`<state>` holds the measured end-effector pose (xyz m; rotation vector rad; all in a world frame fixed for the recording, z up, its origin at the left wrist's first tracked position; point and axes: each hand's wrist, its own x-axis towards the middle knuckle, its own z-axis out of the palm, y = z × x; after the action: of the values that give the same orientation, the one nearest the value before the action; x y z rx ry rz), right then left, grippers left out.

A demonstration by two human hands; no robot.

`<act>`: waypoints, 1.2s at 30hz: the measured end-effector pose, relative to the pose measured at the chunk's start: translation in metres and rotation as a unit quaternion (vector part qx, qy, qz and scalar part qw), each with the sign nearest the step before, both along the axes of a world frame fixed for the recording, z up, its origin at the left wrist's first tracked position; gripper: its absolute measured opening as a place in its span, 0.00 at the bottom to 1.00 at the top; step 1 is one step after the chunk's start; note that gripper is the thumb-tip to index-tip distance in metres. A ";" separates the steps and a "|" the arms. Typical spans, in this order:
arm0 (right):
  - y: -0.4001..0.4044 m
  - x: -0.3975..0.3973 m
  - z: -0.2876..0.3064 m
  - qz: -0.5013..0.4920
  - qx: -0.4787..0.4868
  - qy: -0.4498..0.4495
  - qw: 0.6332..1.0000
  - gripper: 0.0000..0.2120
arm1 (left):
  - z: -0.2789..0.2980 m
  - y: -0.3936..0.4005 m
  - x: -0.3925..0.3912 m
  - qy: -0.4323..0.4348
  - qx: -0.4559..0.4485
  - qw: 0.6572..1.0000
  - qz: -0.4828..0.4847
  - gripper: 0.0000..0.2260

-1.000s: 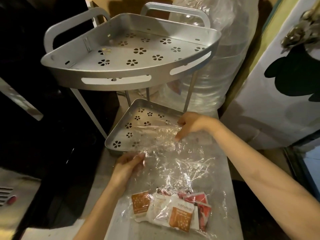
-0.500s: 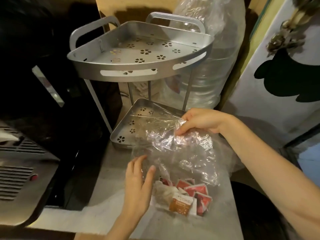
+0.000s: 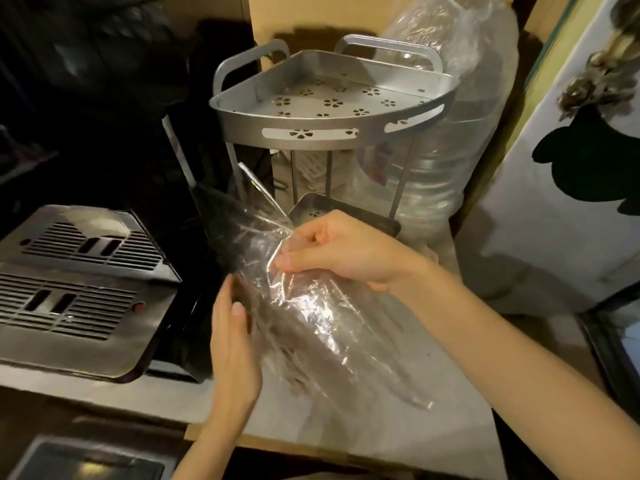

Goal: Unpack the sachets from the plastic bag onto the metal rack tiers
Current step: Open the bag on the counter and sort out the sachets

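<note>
The right hand (image 3: 341, 252) pinched the top of the clear plastic bag (image 3: 311, 317) between thumb and curled fingers, holding it lifted above the counter (image 3: 433, 427) in front of the 2-tier metal rack (image 3: 329, 133). The left hand (image 3: 232, 344) lay flat w/ fingers straight and unclenched, palm against the bag's left side, gripping nothing. The bag was motion-blurred, so the sachets inside couldn't be made out; the top tier (image 3: 332, 98) was bare and the bottom tier (image 3: 311, 211) sat partly hidden behind the right hand.
</note>
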<state>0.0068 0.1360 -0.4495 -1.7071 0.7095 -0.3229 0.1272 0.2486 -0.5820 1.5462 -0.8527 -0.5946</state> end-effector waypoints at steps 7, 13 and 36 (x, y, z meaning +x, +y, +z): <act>-0.007 -0.052 -0.063 -0.219 0.154 -0.118 0.956 0.12 | -0.024 -0.013 0.010 -0.061 0.120 0.990 -0.033 0.24; -0.013 -0.124 -0.139 -0.371 0.282 -0.018 0.885 0.09 | -0.072 -0.016 -0.025 -0.291 0.243 0.915 -0.136 0.28; 0.003 -0.118 -0.166 -0.377 0.310 0.074 0.870 0.07 | -0.067 -0.045 -0.090 -0.430 0.198 0.837 -0.276 0.27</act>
<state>-0.1110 0.1394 -0.6157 -0.7898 1.4173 -0.4395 0.0376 0.2038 -0.6488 1.9781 -2.0142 -0.4768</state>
